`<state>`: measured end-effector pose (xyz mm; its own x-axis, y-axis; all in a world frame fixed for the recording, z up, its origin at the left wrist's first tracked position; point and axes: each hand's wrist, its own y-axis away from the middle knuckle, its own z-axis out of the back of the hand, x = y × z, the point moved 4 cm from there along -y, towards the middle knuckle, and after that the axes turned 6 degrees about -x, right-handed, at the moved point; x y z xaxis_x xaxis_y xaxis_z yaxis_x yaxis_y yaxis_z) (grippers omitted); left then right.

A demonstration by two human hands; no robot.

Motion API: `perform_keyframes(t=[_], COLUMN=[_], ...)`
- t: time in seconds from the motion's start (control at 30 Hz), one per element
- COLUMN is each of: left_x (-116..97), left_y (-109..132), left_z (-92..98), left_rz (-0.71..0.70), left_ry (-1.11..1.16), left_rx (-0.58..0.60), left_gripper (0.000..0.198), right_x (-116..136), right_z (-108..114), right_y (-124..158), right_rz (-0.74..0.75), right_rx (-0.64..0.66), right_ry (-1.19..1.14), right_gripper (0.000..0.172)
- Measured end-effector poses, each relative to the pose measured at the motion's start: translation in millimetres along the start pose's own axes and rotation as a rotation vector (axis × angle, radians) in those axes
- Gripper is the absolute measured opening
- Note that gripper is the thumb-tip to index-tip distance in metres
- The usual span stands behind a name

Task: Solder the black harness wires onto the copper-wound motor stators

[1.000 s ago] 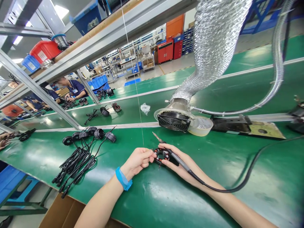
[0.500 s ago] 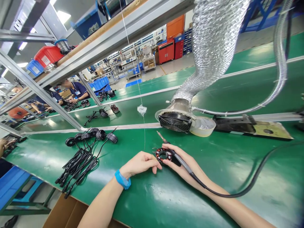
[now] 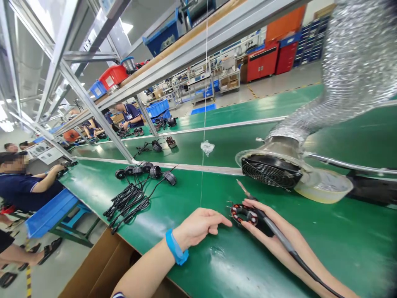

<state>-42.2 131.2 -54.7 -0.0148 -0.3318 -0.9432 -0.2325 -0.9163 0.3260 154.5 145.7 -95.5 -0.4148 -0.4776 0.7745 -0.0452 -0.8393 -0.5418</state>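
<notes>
My right hand [image 3: 276, 225] holds a soldering iron [image 3: 273, 227], its bare tip angled up and away to the left. The thumb and fingers of that same hand also grip a motor stator [image 3: 244, 215], a dark ring with copper windings and short wire ends sticking up. Just left of the stator is my left hand [image 3: 200, 225], with a blue wristband. Its index finger points toward the ring, apart from it, while the other fingers curl in. A thin solder-like wire [image 3: 203, 178] hangs from above and runs to this hand; the curled fingers hide its end.
Black round parts with bundled cables [image 3: 133, 198] lie left on the green bench [image 3: 198, 269]. A fan under a fume duct [image 3: 269, 169] and a clear round tub [image 3: 325, 186] stand at right. A cardboard box [image 3: 96, 265] sits below the front edge. A co-worker [image 3: 18, 178] sits far left.
The view has swung left, so the bench things appear further right and the seated co-worker shows more. My left index finger is now stretched out further. The right hand keeps its grip.
</notes>
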Motion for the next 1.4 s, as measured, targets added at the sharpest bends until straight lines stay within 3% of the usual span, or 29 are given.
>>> perform_keyframes(t=[0.1,0.2,0.33,0.4,0.53,0.7,0.77,0.9,1.03,1.13,1.23,1.4], left_x=[2,-14,-73,-106,-147,-154,-151,-141,-118,-95,-70,-45], left_y=[10,11,-5,-23,-69,-94,-90,-68,-33,-12,-4,-4], left_z=[21.0,47.2,81.3,95.3,117.1,127.6,124.7,100.9,50.9,14.7,-4.4,-9.8], left_rz=[-0.165,-0.275,-0.353,-0.289,-0.147,-0.096,-0.144,-0.257,-0.361,-0.339,-0.289,-0.264], left_ry=[-0.161,-0.504,-1.239,-1.549,-1.686,-1.629,-1.578,-1.428,-1.057,-0.688,-0.576,-0.51], left_rx=[-0.142,-0.33,-0.67,-0.77,-0.704,-0.6,-0.555,-0.378,-0.074,0.11,0.126,0.107], left_gripper=[0.039,0.046,0.047,0.047,0.031,0.012,0.005,0.02,0.027,0.03,0.03,0.03], right_x=[2,8,14,15,15,16,17,18,16,23,40,66], right_z=[-1,-3,-3,-3,-3,1,3,4,4,9,17,22], right_y=[0,0,0,0,-2,-4,-4,-4,-4,-4,-4,-3], right_rz=[0.032,0.048,0.028,0.022,0.055,0.083,0.082,0.094,0.096,0.12,0.143,0.111], right_rx=[-0.021,-0.009,-0.04,-0.06,-0.04,-0.021,-0.034,-0.017,0.022,0.017,-0.049,-0.149], right_ry=[0.006,-0.003,-0.048,-0.051,-0.051,-0.055,-0.072,-0.095,-0.09,-0.099,-0.128,-0.229], right_gripper=[0.048,0.047,0.045,0.044,0.041,0.041,0.039,0.039,0.043,0.048,0.046,0.037])
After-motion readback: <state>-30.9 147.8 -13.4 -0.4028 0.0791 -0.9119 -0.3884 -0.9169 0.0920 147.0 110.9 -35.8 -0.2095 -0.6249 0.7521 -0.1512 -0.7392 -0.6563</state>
